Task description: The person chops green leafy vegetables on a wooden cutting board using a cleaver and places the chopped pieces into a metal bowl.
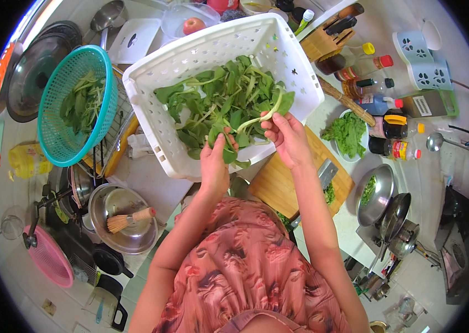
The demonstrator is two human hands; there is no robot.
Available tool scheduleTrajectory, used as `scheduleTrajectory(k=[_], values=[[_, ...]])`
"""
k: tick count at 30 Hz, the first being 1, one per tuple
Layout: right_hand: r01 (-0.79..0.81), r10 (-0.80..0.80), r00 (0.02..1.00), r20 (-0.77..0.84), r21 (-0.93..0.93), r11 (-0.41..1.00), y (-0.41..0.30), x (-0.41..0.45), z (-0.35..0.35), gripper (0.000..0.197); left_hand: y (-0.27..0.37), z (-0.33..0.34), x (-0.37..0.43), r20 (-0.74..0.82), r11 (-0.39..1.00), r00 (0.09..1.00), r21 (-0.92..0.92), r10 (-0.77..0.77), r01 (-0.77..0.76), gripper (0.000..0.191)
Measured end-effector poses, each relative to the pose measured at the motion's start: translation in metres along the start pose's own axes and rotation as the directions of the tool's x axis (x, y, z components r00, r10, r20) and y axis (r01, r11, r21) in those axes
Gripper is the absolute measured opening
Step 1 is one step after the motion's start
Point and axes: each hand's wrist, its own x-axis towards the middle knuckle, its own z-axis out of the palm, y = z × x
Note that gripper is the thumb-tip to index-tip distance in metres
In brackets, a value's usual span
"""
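A white plastic basket (201,45) with cut-out walls stands before me, a heap of leafy greens (234,89) spread over its bottom. Over its near side, my left hand (216,160) is closed on some green leaves (229,153). My right hand (286,135) pinches a pale green stem (255,121) with a leaf at its upper end. This stem stretches leftward from the right fingers towards the left hand; whether it joins the leaves there I cannot tell.
At left a teal colander (111,89) holds more greens, above a steel bowl (124,245) with a bamboo brush (132,219). On the right lie a wooden cutting board (274,179) with a cleaver (326,172), a bowl of lettuce (346,133), several sauce bottles (392,125) and a knife block (319,41).
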Motion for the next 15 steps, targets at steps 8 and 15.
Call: scheduleTrajectory(k=[8,15], values=[[0.112,-0.122,0.992,0.044,0.180,0.977,0.030,-0.028,0.021,0.018,0.004,0.033,-0.015,0.090,0.997,0.996,-0.078,-0.013,0.020,0.028],[0.215,-0.208,0.971,0.114,-0.046,0.976,0.046,-0.037,0.015,0.015,-0.001,0.020,-0.004,0.051,0.998,0.997,-0.016,0.054,-0.053,0.028]])
